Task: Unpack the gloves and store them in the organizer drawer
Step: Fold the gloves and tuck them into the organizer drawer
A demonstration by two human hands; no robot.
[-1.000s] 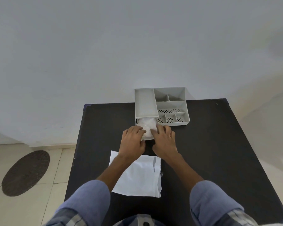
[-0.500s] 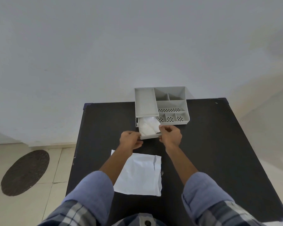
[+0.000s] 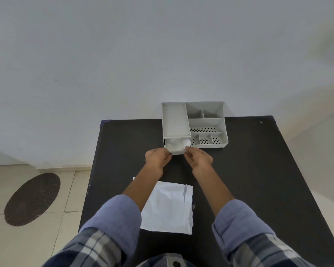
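Observation:
A grey plastic organizer (image 3: 206,124) stands at the far edge of the black table (image 3: 249,170). Its drawer (image 3: 176,152) sticks out a short way from the left section, towards me. White gloves (image 3: 177,144) lie bunched inside the drawer. My left hand (image 3: 157,158) grips the drawer's front left corner. My right hand (image 3: 199,158) pinches the front right corner. The empty white package (image 3: 170,207) lies flat on the table between my forearms.
The organizer's open top has several compartments, some with perforated bottoms (image 3: 203,130). A pale wall rises right behind the table. To the left, a dark oval mat (image 3: 32,199) lies on the tiled floor.
My hands lifted off the gloves and took hold of the drawer's front corners. The drawer has slid partway back into the organizer, so less of it shows.

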